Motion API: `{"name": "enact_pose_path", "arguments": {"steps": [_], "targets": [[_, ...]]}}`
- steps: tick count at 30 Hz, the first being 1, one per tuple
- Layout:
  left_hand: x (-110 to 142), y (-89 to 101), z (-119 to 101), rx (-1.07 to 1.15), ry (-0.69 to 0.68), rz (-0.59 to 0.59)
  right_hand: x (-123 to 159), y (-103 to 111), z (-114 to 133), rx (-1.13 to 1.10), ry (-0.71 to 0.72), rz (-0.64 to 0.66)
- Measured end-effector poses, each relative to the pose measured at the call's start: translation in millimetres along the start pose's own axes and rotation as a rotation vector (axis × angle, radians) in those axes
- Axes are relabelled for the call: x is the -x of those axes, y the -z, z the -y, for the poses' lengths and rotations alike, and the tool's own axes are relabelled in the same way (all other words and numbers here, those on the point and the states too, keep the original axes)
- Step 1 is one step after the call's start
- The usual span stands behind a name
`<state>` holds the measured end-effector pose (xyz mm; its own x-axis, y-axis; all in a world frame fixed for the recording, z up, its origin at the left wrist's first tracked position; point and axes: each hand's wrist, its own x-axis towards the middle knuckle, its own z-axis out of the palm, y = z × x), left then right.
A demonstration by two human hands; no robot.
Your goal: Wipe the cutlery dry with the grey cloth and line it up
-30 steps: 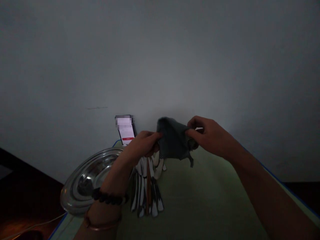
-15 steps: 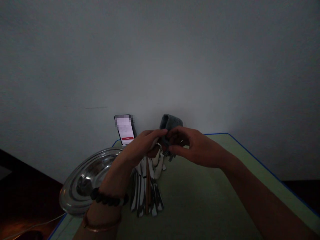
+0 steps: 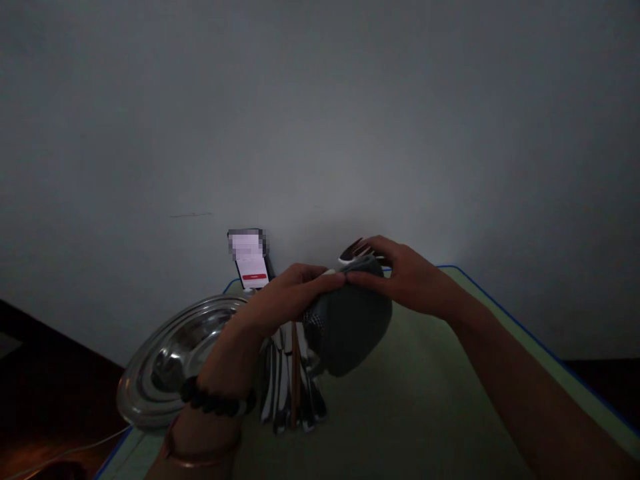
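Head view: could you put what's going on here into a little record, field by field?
Left hand: holds cloth
Right hand: holds cloth, thumb on its near side
Beside right fingers: shiny utensil, exact kind unclear
Below hands: cutlery on table, brown stick lying among it
Left of cutlery: metal basin, partly behind left forearm
By wall: phone, propped up, screen lit
Light: dim

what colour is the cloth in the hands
The cloth is mostly dark grey, with a small checked patch; the head view shows it best.
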<state>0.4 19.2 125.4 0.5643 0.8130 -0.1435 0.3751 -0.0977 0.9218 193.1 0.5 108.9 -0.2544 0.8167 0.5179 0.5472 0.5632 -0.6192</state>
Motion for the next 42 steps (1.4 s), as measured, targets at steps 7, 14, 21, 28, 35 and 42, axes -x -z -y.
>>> {"name": "enact_pose_path", "arguments": {"steps": [7, 14, 21, 28, 35, 42], "targets": [[-7, 3.9, 8, -0.128, 0.025, -0.022, 0, 32, -11, 0.340, -0.236, -0.221], [-4, 4.9, 11, -0.363, 0.059, 0.107, 6, 48, -4, 0.385, -0.126, -0.802], [5, -1.3, -2, -0.324, -0.001, 0.187, 5, 23, 22, 0.124, 0.018, 0.315], [9, -2.4, -8, -0.342, -0.017, 0.162, 5, 15, 13, 0.220, 0.015, 0.225], [8, -2.7, -5, -0.516, -0.060, 0.128, 3, 1, 6, 0.291, -0.026, 0.262], [9, -6.6, -8, -0.533, -0.114, 0.101, -1, 9, -8, -0.005, -0.033, 0.324]]}}
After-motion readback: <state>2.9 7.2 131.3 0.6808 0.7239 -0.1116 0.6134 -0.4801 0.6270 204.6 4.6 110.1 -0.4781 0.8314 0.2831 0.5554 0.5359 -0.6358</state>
